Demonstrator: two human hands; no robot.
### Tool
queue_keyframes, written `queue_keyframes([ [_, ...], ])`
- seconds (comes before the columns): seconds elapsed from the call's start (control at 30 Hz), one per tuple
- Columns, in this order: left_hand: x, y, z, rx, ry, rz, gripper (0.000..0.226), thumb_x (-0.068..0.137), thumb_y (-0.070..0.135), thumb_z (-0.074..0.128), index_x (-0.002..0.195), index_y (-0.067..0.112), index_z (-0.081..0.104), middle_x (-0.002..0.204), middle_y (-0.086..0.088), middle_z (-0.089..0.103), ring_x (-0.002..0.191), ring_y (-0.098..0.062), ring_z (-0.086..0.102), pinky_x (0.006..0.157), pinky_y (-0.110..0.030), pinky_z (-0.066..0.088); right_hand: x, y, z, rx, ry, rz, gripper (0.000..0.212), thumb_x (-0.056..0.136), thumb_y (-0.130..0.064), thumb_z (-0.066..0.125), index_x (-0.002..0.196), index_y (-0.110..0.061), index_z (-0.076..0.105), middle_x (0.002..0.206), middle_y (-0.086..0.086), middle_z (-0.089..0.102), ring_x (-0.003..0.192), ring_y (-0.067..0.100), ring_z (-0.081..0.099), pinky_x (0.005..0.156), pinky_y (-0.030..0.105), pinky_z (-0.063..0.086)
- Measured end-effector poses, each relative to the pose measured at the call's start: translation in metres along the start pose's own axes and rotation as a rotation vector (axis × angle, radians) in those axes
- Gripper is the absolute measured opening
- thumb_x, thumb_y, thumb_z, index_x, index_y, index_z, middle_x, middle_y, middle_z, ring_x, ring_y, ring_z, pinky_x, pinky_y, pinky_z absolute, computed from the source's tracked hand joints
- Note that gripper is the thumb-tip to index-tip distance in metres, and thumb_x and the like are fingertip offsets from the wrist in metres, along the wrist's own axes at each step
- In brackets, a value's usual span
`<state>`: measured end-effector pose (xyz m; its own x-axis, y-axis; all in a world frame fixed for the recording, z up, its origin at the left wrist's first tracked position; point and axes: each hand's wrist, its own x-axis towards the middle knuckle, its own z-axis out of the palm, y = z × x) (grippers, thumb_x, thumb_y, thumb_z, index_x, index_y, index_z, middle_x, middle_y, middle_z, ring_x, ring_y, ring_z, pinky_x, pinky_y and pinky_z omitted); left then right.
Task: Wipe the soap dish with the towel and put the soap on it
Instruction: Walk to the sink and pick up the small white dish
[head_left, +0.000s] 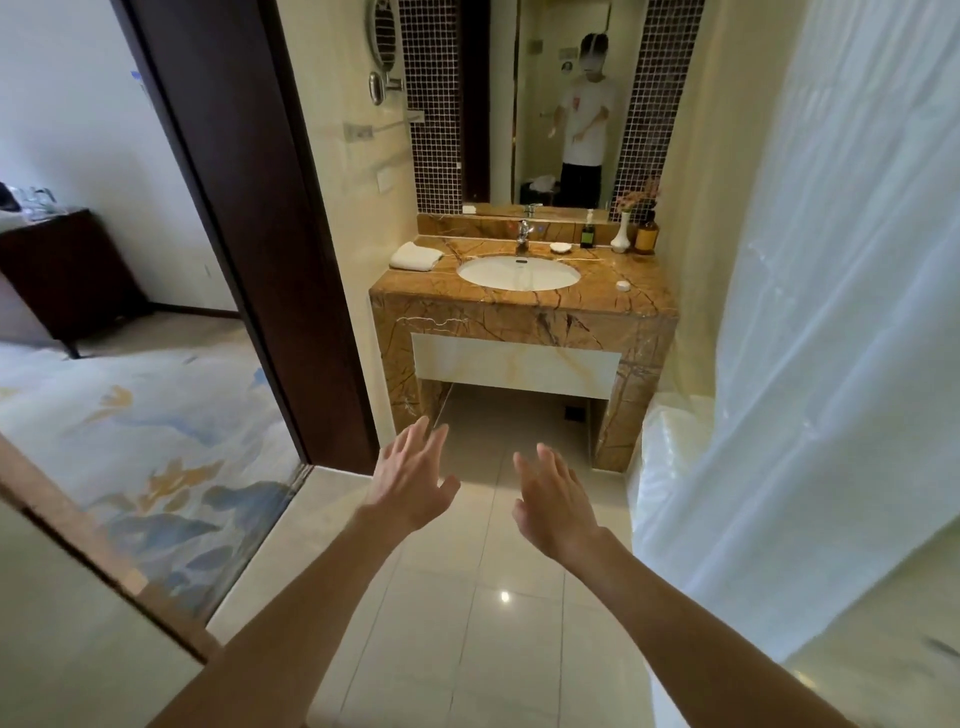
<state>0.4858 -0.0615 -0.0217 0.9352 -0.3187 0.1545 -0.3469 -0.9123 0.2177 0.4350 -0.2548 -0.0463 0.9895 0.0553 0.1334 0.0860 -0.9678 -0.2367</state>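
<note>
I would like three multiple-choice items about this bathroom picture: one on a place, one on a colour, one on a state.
1. Where does the folded towel lie?
A. left of the basin
B. inside the basin
C. on the floor

2. What colour is the small soap dish by the faucet?
A. black
B. white
C. red

3. What is in the left hand and the right hand?
A. the towel
B. a bottle
C. nothing

Answers: 1 A, it rests on the countertop at the left corner; 2 B, the dish shows white against the brown marble; 3 C, both hands are open and spread above the floor.
</note>
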Motion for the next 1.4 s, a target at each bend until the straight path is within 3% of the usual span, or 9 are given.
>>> queue_keyframes([
  [0.47, 0.172, -0.019, 0.026, -0.071, -0.002, 0.023, 0.065, 0.09, 0.042, 0.046, 0.147, 0.021, 0.023, 0.158, -0.01, 0.02, 0.143, -0.029, 0.02, 0.114, -0.049, 0.021, 0.161, 0.06, 0.017, -0.032, 0.011, 0.044, 0.061, 0.094, -0.025, 0.054, 0.147, -0.014, 0.026, 0.156, 0.02, 0.022, 0.145, 0.034, 0.021, 0.117, 0.042, 0.024],
  [0.73, 0.3, -0.021, 0.044, -0.047, 0.02, 0.05, 0.06, 0.089, 0.043, 0.046, 0.143, 0.023, 0.029, 0.15, -0.006, 0.034, 0.136, -0.026, 0.033, 0.111, -0.045, 0.027, 0.28, 0.114, 0.015, 0.02, 0.062, 0.05, 0.058, 0.095, -0.027, 0.053, 0.147, -0.015, 0.028, 0.157, 0.02, 0.022, 0.147, 0.032, 0.019, 0.118, 0.041, 0.02],
  [0.93, 0.388, -0.013, 0.058, -0.044, 0.016, 0.05, 0.062, 0.088, 0.045, 0.044, 0.144, 0.025, 0.027, 0.152, -0.007, 0.03, 0.138, -0.026, 0.031, 0.113, -0.045, 0.025, 0.355, 0.15, 0.005, -0.001, 0.08, 0.051, 0.061, 0.095, -0.026, 0.054, 0.147, -0.013, 0.026, 0.156, 0.021, 0.024, 0.145, 0.034, 0.023, 0.117, 0.042, 0.022],
  [1.2, 0.491, -0.003, 0.084, -0.061, -0.029, 0.039, 0.066, 0.085, 0.042, 0.05, 0.144, 0.027, 0.026, 0.157, -0.008, 0.022, 0.141, -0.03, 0.027, 0.112, -0.048, 0.025, 0.433, 0.197, 0.008, -0.002, 0.077, 0.088, 0.049, 0.095, -0.022, 0.051, 0.141, -0.013, 0.036, 0.154, 0.021, 0.028, 0.143, 0.035, 0.026, 0.116, 0.042, 0.025],
  [1.4, 0.59, 0.003, 0.114, -0.073, -0.053, 0.102, 0.068, 0.086, 0.044, 0.051, 0.145, 0.025, 0.025, 0.158, -0.007, 0.02, 0.143, -0.029, 0.023, 0.114, -0.048, 0.022, 0.511, 0.244, 0.02, -0.023, 0.058, 0.131, 0.058, 0.095, -0.022, 0.053, 0.147, -0.013, 0.03, 0.155, 0.019, 0.028, 0.145, 0.033, 0.022, 0.117, 0.042, 0.023],
])
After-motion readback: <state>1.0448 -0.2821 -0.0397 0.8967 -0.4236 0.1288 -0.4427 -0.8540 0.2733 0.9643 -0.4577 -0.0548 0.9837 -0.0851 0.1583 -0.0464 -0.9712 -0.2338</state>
